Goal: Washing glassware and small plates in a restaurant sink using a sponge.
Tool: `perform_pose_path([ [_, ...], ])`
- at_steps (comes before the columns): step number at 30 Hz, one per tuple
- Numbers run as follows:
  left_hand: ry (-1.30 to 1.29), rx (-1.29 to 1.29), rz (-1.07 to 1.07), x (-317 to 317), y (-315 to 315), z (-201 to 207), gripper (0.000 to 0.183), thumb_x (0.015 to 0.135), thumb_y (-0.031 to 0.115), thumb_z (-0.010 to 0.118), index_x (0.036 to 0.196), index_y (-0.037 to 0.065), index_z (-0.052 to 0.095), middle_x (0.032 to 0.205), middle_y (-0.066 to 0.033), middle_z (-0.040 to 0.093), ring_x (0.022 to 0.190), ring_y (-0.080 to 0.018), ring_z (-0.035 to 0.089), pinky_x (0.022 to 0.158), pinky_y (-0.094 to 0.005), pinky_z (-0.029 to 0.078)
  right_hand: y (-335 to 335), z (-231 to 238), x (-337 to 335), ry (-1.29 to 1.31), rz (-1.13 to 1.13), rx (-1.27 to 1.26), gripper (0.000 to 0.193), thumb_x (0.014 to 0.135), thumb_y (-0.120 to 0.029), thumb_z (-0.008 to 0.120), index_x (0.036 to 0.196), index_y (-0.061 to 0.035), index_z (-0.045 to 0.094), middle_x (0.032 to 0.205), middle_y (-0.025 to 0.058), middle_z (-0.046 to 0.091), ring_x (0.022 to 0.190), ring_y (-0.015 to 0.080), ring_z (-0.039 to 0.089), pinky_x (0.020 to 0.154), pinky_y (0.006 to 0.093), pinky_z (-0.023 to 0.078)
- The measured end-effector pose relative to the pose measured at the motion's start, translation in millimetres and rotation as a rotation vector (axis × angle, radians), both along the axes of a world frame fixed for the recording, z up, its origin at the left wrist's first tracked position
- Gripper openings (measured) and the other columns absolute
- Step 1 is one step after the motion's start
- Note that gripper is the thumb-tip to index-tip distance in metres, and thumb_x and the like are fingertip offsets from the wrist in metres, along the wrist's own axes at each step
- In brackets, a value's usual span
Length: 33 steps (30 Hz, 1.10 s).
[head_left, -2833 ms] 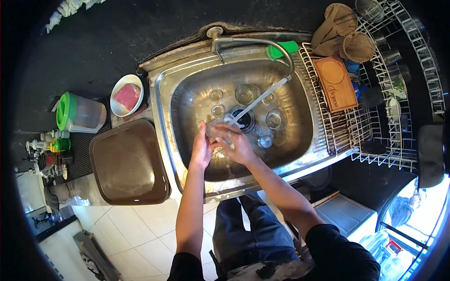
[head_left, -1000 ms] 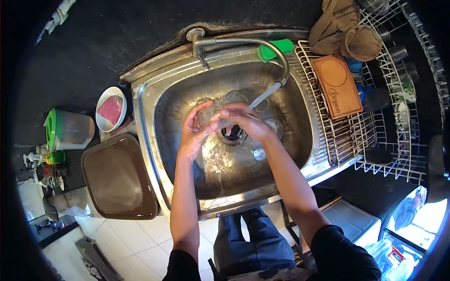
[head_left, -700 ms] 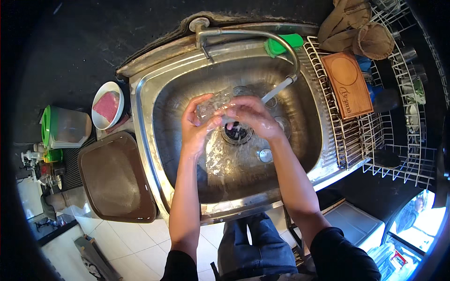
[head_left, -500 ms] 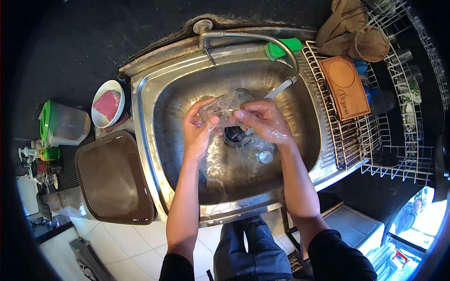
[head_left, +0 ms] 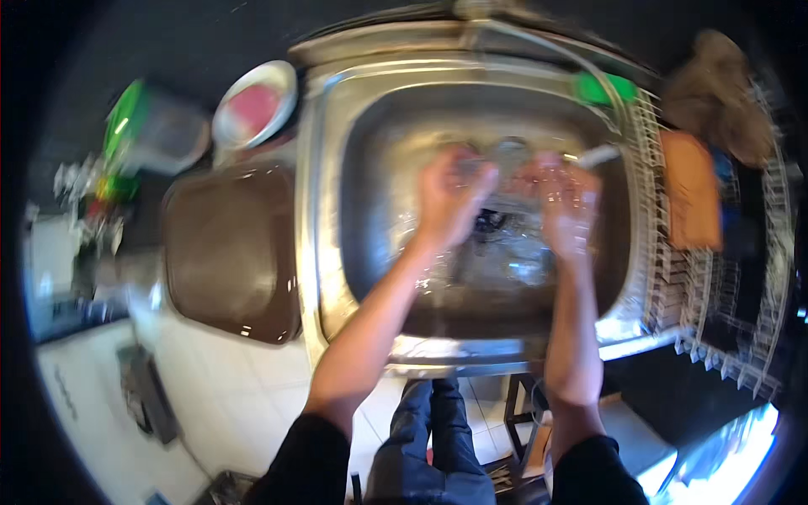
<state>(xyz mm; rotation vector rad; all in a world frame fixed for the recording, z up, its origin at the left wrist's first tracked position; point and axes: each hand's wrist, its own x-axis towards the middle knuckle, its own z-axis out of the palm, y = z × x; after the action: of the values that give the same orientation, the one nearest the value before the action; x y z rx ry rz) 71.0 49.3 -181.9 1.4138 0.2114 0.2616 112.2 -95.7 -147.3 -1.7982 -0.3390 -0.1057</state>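
Note:
Both my hands are over the metal sink [head_left: 379, 286], and the view is smeared by motion. My left hand [head_left: 454, 202] curls round a clear glass [head_left: 467, 168], whose outline is blurred. Wet and shiny, my right hand [head_left: 568, 202] is beside it to the right, close to the water stream [head_left: 599, 155] from the faucet [head_left: 555, 52]. Its fingers are too smeared to show whether they still touch the glass. Between and behind the hands a second clear glass piece [head_left: 511, 150] shows faintly. Below them is the dark drain [head_left: 490, 220].
Left of the sink lie a brown tray [head_left: 231, 252], a white bowl with something pink [head_left: 254, 105] and a green-lidded container [head_left: 160, 135]. At the right stands a wire dish rack [head_left: 673, 286] with a wooden board [head_left: 692, 189]. A green object [head_left: 606, 87] sits on the back rim.
The whole view has shifted, with the sink now further right. My hands have moved apart; the right hand has left its pinch at the glass's right end.

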Motion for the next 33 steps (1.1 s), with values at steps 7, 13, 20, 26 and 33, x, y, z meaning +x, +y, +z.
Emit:
perform_pose_path([
  [7,-0.264,0.023,-0.006,-2.9,-7.8,-5.6,0.026,0.092,0.027,0.058,0.099,0.003,0.050,0.077,-0.0012,0.053,0.058,-0.0058,0.046,0.048,-0.0226,0.041,10.2,12.2,-8.8,0.143,-0.082,0.232,0.037,0.094,-0.023,0.056,0.072,0.0049,0.067,0.063,0.0087,0.064,0.058,0.0115,0.058,0.054,0.0258,0.044],
  [13,-0.107,-0.710,-0.259,-16.8,-29.3,-5.0,0.033,0.094,0.027,0.055,0.122,0.011,0.046,0.105,-0.0022,0.050,0.096,-0.0134,0.058,0.078,-0.0333,0.058,5.4,10.0,-6.9,-0.178,-0.126,0.139,0.038,0.093,-0.023,0.056,0.070,0.0054,0.066,0.058,0.0062,0.060,0.049,0.0095,0.052,0.047,0.0242,0.040],
  [20,0.049,-0.986,-0.471,-12.9,-36.3,-29.7,0.030,0.095,0.033,0.052,0.113,0.008,0.049,0.093,-0.0071,0.060,0.069,-0.0160,0.062,0.061,-0.0280,0.056,-4.0,0.8,-2.9,-0.180,-0.201,0.191,0.036,0.093,-0.023,0.058,0.069,0.0026,0.064,0.058,0.0055,0.058,0.044,0.0080,0.048,0.043,0.0229,0.035],
  [26,-0.051,-0.596,-0.224,-4.9,-10.2,-12.2,0.043,0.088,0.008,0.061,0.128,0.009,0.045,0.111,-0.0051,0.054,0.101,-0.0157,0.058,0.082,-0.0324,0.053,-3.9,3.1,4.2,-0.047,0.194,-0.018,0.034,0.090,-0.027,0.060,0.077,0.0038,0.065,0.056,0.0065,0.058,0.052,0.0090,0.056,0.048,0.0266,0.044],
  [33,-0.187,-0.307,-0.216,-2.8,-26.1,-11.4,0.054,0.080,-0.008,0.064,0.127,0.004,0.043,0.132,-0.0100,0.042,0.113,-0.0172,0.052,0.093,-0.0296,0.046,-1.7,-0.1,7.0,0.065,-0.056,0.043,0.038,0.092,-0.025,0.057,0.067,0.0034,0.059,0.052,0.0052,0.054,0.049,0.0054,0.050,0.046,0.0259,0.039],
])
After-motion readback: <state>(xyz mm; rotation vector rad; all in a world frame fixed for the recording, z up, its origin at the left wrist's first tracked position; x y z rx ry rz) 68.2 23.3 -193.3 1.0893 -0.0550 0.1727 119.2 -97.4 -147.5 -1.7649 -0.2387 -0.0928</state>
